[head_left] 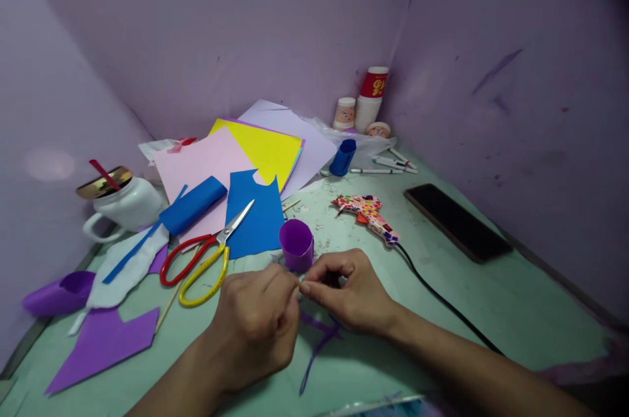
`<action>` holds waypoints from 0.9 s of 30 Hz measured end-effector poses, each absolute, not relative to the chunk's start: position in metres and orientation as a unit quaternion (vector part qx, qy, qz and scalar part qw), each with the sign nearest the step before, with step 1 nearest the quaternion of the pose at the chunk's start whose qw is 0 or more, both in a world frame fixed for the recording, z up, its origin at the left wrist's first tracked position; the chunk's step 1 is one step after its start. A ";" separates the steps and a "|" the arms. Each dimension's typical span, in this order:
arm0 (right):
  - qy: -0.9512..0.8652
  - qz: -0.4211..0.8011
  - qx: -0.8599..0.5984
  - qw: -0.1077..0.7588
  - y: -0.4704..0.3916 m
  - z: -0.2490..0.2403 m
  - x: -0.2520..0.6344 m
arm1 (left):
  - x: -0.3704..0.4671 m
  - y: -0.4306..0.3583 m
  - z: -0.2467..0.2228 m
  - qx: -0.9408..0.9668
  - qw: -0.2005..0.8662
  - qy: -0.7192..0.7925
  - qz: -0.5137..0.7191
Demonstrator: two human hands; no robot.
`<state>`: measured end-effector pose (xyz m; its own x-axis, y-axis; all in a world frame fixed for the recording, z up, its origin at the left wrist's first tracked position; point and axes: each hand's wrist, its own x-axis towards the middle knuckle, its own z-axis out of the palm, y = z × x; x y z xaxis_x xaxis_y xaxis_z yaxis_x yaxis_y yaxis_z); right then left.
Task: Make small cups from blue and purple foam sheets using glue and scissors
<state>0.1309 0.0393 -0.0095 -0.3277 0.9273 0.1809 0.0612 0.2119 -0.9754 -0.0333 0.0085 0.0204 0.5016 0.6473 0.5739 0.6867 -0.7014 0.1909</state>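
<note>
My left hand (263, 318) is closed, its fingertips pinched together at the centre of the view. My right hand (351, 289) meets it there, thumb and forefinger pressed together. Whatever lies between the fingertips is too small to make out. Just beyond them stands a purple foam cup shape (297, 245), open at the top. Thin purple strips (319, 345) lie below my hands on the table. To the left of the cup are scissors (221, 243) with red and yellow handles, their blades resting on a blue foam sheet (255, 223).
A patterned glue gun (368, 215) with a black cord and a phone (457, 220) lie on the right. At left are a white mug (132, 204) and purple foam pieces (103, 345). Foam sheets (265, 145), a blue cup shape (343, 158), pens (383, 171) and paper cups (368, 112) are behind.
</note>
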 end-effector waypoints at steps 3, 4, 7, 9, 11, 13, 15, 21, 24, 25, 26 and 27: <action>-0.614 0.520 -0.386 0.451 0.040 -0.007 0.131 | -0.033 0.011 0.017 -0.838 0.060 -0.411 -0.353; -0.604 0.526 -0.381 0.462 0.041 -0.005 0.132 | -0.034 0.012 0.017 -0.826 0.069 -0.423 -0.365; -0.570 0.534 -0.362 0.509 0.046 -0.001 0.141 | -0.041 0.016 0.024 -0.799 0.053 -0.461 -0.382; -0.557 0.512 -0.359 0.547 0.053 -0.001 0.147 | -0.046 0.016 0.031 -0.789 0.010 -0.481 -0.381; -0.591 0.449 -0.364 0.563 0.060 -0.003 0.153 | -0.049 0.017 0.037 -0.776 0.009 -0.501 -0.382; -0.678 0.354 -0.351 0.540 0.066 -0.006 0.155 | -0.050 0.018 0.040 -0.763 0.052 -0.514 -0.390; -0.770 0.265 -0.318 0.486 0.070 -0.011 0.154 | -0.050 0.020 0.040 -0.756 0.089 -0.515 -0.395; -0.829 0.207 -0.276 0.441 0.075 -0.020 0.150 | -0.055 0.027 0.037 -0.824 -0.109 -0.502 -0.241; -0.793 0.199 -0.297 0.493 0.077 -0.013 0.154 | -0.056 0.028 0.036 -0.842 -0.212 -0.482 -0.116; -0.781 0.194 -0.310 0.506 0.077 -0.010 0.155 | -0.055 0.028 0.034 -0.840 -0.220 -0.486 -0.099; -0.770 0.189 -0.324 0.517 0.078 -0.007 0.157 | -0.053 0.028 0.031 -0.836 -0.215 -0.495 -0.096; -0.759 0.187 -0.338 0.523 0.078 -0.004 0.159 | -0.051 0.028 0.028 -0.832 -0.201 -0.507 -0.102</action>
